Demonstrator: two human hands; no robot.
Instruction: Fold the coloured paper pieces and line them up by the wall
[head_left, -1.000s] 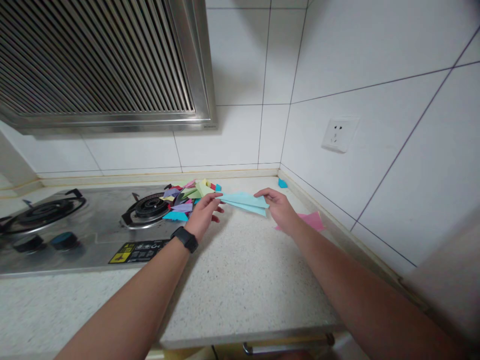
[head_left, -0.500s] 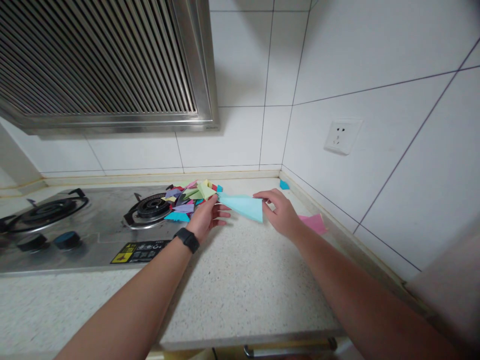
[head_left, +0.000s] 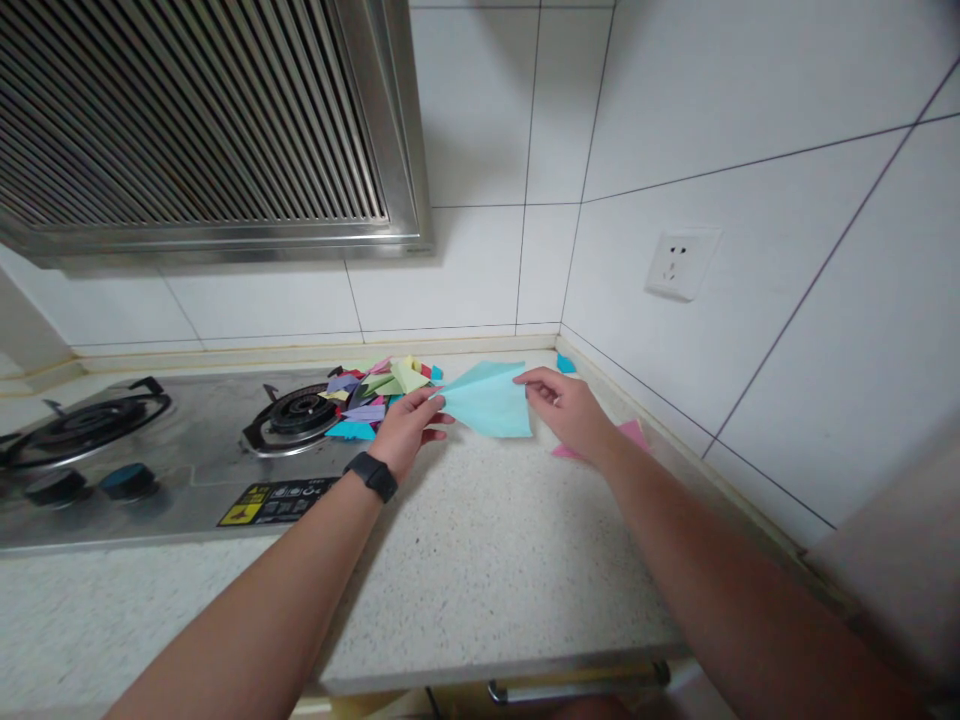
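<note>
- Light-blue paper (head_left: 489, 402) is pinched by left fingers (head_left: 426, 402); creasing could be caused by squeezing.
- Grip by right fingers (head_left: 543, 378) cannot be told; tears could be caused by tugging.

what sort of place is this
Most likely a kitchen: a two-burner gas stove is set into a speckled stone-look countertop, with a slatted metal range hood above.
</note>
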